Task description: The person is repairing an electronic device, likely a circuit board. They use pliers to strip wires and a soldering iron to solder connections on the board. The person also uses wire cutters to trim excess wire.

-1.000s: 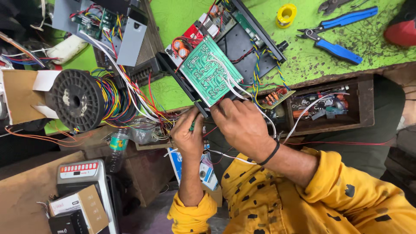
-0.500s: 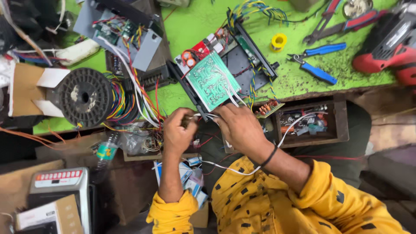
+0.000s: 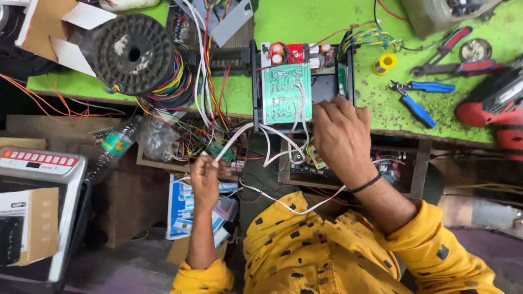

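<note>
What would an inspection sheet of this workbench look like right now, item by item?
Surface: green bench top, speckled with debris at the right.
Job's things: green circuit board lying in an open black case; white wire running from it.
Clutter: black wire spool, blue-handled pliers, red-handled cutters, yellow tape roll, red power drill, plastic bottle.
Grips: left hand pinches the white wire's end below the bench edge; right hand rests its fingertips on the case beside the board.
Cables: coloured wire bundle by the spool.
Surroundings: cardboard box on a white appliance, lower left.
</note>
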